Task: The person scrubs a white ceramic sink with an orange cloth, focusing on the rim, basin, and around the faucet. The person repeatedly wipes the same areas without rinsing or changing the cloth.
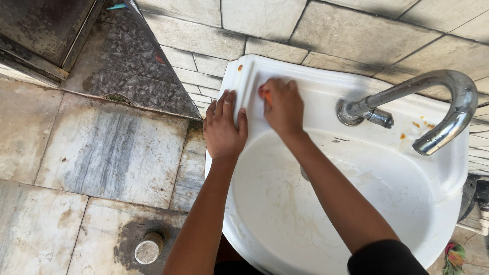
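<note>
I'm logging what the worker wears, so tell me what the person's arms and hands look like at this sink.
Both hands are bare: the left hand and the right hand show no gloves, rings or watch. Both forearms are uncovered too. The right arm ends near the bottom edge in a black sleeve, pushed or cut above the elbow. No sleeve shows on the left arm within the picture.

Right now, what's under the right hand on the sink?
A sliver of something orange shows under the right hand, pressed to the sink ledge. The hand covers the rest, so I cannot tell what it is.
</note>
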